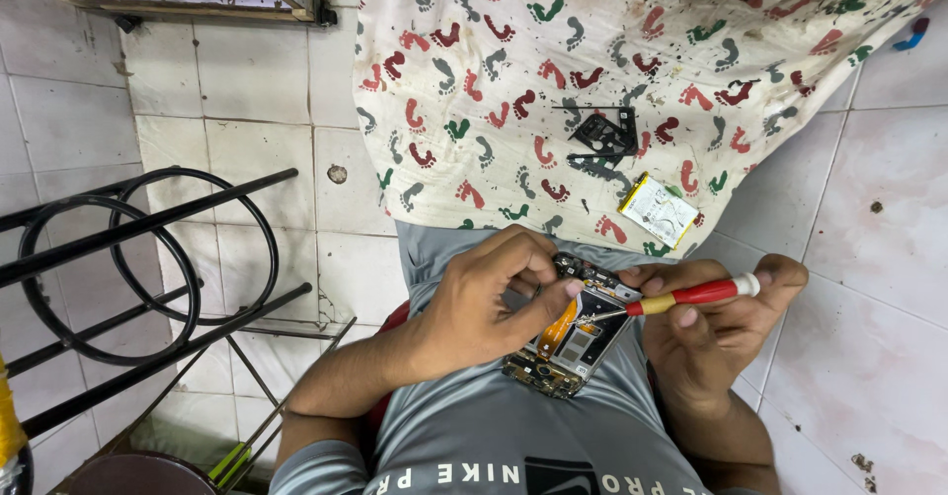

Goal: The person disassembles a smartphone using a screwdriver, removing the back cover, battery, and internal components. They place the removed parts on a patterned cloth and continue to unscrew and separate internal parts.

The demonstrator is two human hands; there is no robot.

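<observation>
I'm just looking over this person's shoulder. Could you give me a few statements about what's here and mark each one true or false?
1. The right hand holds a red-handled screwdriver. True.
2. The left hand rests flat on the floor. False: it grips the opened phone.
3. The phone's back is closed. False: its inner parts are bare.
4. A cloth printed with footprints lies on the tiled floor. True.
5. A white and yellow flat part lies on the cloth. True.

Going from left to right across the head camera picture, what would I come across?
Black metal stand → left hand → opened phone → red-handled screwdriver → right hand.
</observation>
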